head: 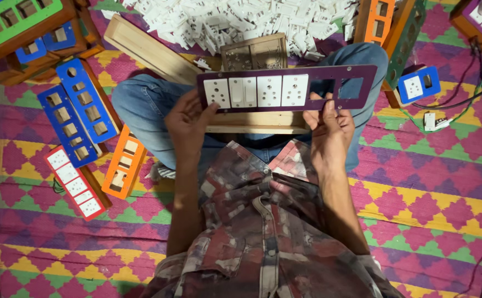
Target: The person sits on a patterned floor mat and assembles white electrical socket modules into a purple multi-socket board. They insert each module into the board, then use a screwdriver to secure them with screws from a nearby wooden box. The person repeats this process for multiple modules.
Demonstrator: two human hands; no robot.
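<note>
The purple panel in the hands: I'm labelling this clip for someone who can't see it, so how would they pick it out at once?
Above the seated person's blue-jeaned knees, the left hand and right hand hold up a long purple rectangular faceplate. Unlike the blue and orange plates on the mat, it carries four white socket and switch modules, with two square cut-outs open at its right end.

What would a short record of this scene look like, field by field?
Setting: person seated cross-legged on a patterned mat
Left hand: holds the left end of a purple panel
Right hand: holds the panel from below, near its empty cut-outs
Panel contents: four white modules fitted, two openings empty
Under panel: wooden box on the lap
Behind: heap of white parts
Left of the person: blue panels, orange panel, red panel
</note>
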